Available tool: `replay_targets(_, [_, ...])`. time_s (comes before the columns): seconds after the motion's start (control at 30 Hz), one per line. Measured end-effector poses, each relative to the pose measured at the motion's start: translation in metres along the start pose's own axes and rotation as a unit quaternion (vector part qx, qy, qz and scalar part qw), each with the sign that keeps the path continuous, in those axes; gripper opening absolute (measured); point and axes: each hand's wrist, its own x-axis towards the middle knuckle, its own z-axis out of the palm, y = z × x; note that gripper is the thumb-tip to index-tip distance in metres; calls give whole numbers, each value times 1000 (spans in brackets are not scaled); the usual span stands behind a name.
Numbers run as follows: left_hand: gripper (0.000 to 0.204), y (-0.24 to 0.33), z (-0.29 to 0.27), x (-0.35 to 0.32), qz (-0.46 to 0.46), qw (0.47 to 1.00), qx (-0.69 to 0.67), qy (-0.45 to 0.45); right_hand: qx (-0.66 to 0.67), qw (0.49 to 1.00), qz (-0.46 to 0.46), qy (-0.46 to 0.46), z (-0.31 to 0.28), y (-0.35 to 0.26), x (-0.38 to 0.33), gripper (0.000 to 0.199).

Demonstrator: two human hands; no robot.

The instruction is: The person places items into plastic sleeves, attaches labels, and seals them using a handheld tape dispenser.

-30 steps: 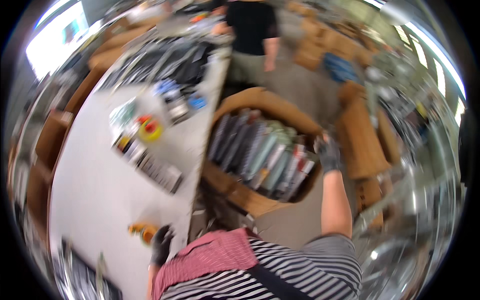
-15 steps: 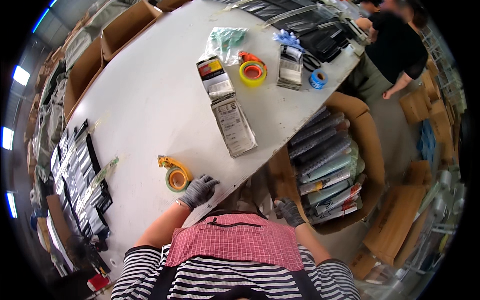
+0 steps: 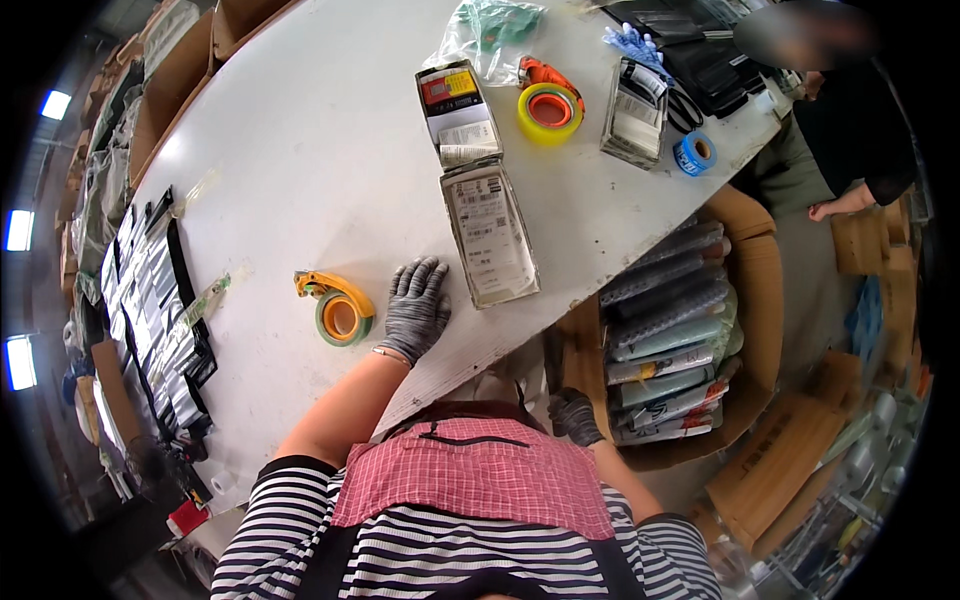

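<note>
Upper L of frame: brown cardboard boxes [image 3: 170, 95] line the edge of the white worktop [image 3: 270, 200]. Below them, L side, a stack of silver-and-black plastic sheets [image 3: 150, 330], w/ a narrow clear-and-green strip [image 3: 205, 305] at its R edge. L of centre, a yellow tape dispenser w/ green-edged roll [image 3: 352, 296] lies on the worktop, just beside the L hand in grey knit glove [image 3: 415, 310]. That hand rests palm-down, fingers straight & slightly apart, nothing in them.

Just R of it, a shallow cardboard tray w/ white label [image 3: 492, 270]; above, touching it, a matching open box [image 3: 427, 115] w/ papers & a red/yellow/black packet. Top centre: clear plastic bag w/ green contents [image 3: 495, 40], then an orange tape dispenser w/ yellow roll [image 3: 545, 75].

Lower, R of centre, the R hand in grey glove [image 3: 575, 415] is below worktop level, by the L wall of a big brown open carton [image 3: 755, 260]; can't tell if its fingers are closed on anything. The carton holds plastic-wrapped packs, dark to pale [image 3: 660, 335].

Upper R: small open box w/ papers [image 3: 628, 155], blue roll [image 3: 695, 153] & black plastic packs [image 3: 690, 50]; far R, a co-worker in black top [image 3: 865, 130].
</note>
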Motion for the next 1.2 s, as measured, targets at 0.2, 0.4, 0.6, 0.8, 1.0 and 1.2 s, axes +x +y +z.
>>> replay_targets(0.2, [68, -5, 6, 7, 10, 999, -23, -34, 91, 993, 31, -69, -17, -25, -9, 19])
replay_targets(0.4, [58, 6, 8, 11, 16, 999, 13, -29, -246, 956, -26, 156, -103, 49, 99, 26])
replay_targets(0.6, [55, 6, 9, 15, 36, 998, 30, -39, 70, 912, 271, 301, -176, 44, 188, 44])
replay_targets(0.8, [52, 4, 13, 14, 55, 997, 45, -36, 97, 907, 342, 225, -181, 78, 226, 41])
replay_targets(1.0, [50, 8, 16, 18, 50, 997, 46, -28, 568, 774, 130, 249, -226, 104, 181, 39])
replay_targets(1.2, [57, 4, 3, 4, 0, 997, 34, -63, 531, 795, -50, 288, -228, 8, 66, 34])
